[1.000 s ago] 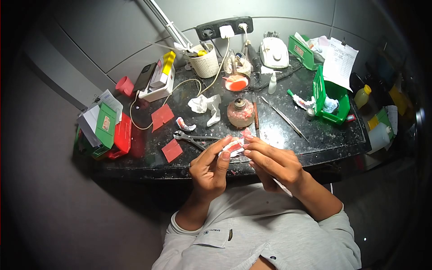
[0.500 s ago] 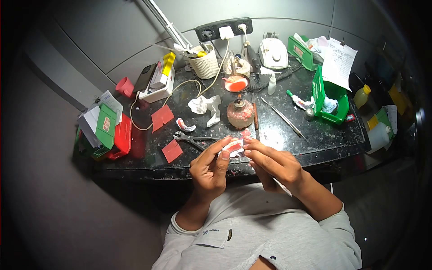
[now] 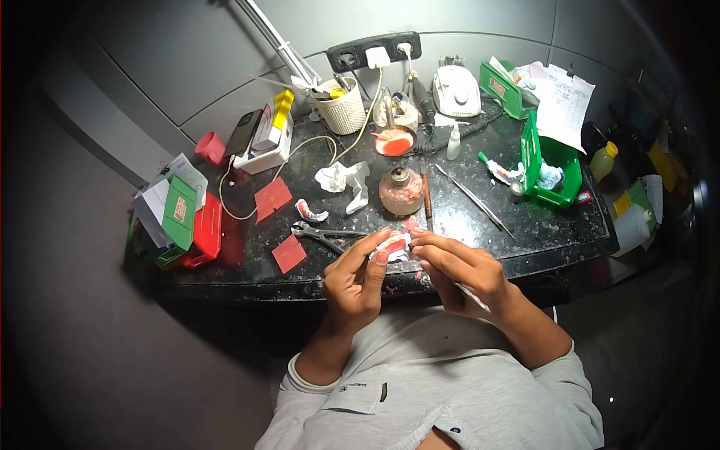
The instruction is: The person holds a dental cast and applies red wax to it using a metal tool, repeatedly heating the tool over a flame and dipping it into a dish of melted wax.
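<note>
A small white piece with pink-red wax on it is between my hands above the front edge of the black table. My left hand grips it from the left, thumb and fingers at its sides. My right hand touches its right side with bent fingers, and a thin white strip shows beneath the palm; whether this hand holds a tool is hidden. Just behind are metal pliers and a glass burner with pinkish contents. Another white piece with red wax lies behind the pliers.
Red wax sheets lie at left near a red and green box. White crumpled paper, a brown-handled tool, a metal tool and a small bottle stand or lie farther back. A green box is at right.
The flame seen on the burner is no longer visible. Both hands and the piece have shifted slightly, my right fingers a little to the right.
</note>
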Motion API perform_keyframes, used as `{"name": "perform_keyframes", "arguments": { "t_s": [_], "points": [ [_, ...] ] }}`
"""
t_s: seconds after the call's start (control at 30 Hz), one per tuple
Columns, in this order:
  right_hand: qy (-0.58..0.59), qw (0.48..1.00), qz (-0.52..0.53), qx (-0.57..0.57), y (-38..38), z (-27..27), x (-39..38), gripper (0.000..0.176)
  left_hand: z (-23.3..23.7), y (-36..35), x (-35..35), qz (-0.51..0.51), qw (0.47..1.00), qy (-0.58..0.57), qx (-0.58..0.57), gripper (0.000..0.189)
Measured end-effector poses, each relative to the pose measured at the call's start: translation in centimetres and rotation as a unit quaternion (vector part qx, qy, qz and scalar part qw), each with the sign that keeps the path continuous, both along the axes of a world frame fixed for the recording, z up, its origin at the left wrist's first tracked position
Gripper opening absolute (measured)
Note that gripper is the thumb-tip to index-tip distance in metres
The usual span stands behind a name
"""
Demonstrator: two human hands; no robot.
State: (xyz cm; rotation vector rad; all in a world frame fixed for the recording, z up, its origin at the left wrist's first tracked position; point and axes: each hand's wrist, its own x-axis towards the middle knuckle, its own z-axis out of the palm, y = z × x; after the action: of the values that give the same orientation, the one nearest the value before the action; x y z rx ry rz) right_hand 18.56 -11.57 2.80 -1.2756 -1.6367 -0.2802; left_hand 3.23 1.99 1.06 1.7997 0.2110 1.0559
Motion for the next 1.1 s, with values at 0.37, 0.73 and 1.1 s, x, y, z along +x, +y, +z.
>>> {"name": "perform_keyframes", "arguments": {
  "t_s": [0.37,0.73,1.1],
  "points": [
    [0.065,0.998,-0.007,-0.024,-0.2,1.4,0.1,0.037,-0.2,-0.8,0.0,-0.115,0.987,0.023,-0.106,0.051],
    [0.114,0.992,0.022,-0.048,-0.7,1.0,0.8,0.028,-0.7,-1.4,0.1,-0.152,0.983,0.043,-0.097,0.055],
    [0.447,0.885,0.075,-0.106,-0.7,0.6,0.3,0.021,-1.2,-1.1,0.5,-0.165,0.984,0.004,-0.061,0.037]
  ]
}}
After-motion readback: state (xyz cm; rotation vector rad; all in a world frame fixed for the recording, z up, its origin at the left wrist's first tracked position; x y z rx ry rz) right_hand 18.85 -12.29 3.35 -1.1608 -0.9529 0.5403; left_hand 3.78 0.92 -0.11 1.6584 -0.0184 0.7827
